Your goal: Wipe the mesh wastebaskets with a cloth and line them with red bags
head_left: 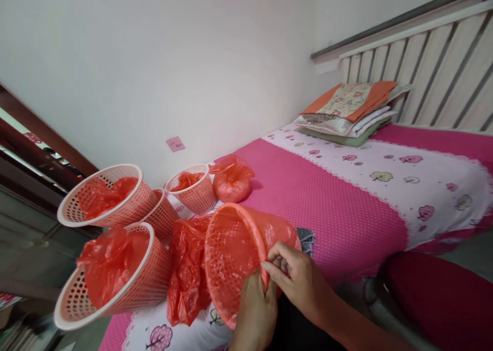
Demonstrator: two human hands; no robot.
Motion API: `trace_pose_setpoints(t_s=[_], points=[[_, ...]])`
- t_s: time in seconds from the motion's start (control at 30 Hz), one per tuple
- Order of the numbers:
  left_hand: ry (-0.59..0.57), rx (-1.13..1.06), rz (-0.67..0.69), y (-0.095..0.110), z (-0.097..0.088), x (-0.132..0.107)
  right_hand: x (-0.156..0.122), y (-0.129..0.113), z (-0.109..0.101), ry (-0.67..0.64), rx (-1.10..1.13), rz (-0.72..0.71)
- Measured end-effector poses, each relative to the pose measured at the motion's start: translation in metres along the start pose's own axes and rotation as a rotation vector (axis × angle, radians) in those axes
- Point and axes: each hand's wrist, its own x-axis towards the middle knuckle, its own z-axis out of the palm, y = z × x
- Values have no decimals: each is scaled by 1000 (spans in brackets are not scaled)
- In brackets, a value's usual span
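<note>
One pale wall (215, 73) rises beyond the grip, with a pink-covered bed (308, 197) spreading from beneath the work out to the far right. Beyond the grip on that side stands a slatted headboard (419, 66); nearer, to the right of the grip, is a dark red seat (439, 299). A stack of folded bedding (350, 109) lies on the bed, well beyond the grip and to its right.

Left of the grip sit two wide baskets (152, 279) holding red plastic, one nearer, one farther. The red-lined basket (233, 251) is in the hands, tipped so its mouth faces left. Two smaller baskets (202, 197) stand farther off, left of the grip. Just left of the red-lined basket hangs a crumpled red bag (188, 274); a bulging bag (233, 181) gathered at its neck rests beyond it.

The left hand (257, 307) reaches into the mouth and clasps the rim, fingertips partly hidden. Just above, the right hand (295, 274) pinches the plastic folded over that rim between thumb and forefinger. Smallest, a pink note (175, 144) is on the wall, beyond the grip to the left.
</note>
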Motion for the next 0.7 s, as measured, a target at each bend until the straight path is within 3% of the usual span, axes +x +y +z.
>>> trace_pose_setpoints(t_s=[0.1, 0.2, 0.3, 0.37, 0.47, 0.53, 0.7], points=[[0, -69, 24, 2, 6, -3, 1, 2, 1, -36, 62, 75], [-77, -134, 100, 9, 5, -5, 2, -1, 0, -35, 108, 116], [-241, -150, 127, 14, -13, -4, 3, -5, -2, 3, 128, 125], [-284, -166, 89, 14, -34, -3, 2, -6, -2, -16, 178, 133], [-68, -179, 18, 14, -61, 0, -4, -5, 3, -83, 288, 177], [97, -162, 16, 18, -67, 2, -9, -3, 10, -105, 355, 215], [314, -73, 59, 32, -41, 13, -20, -1, 38, -186, 517, 276]])
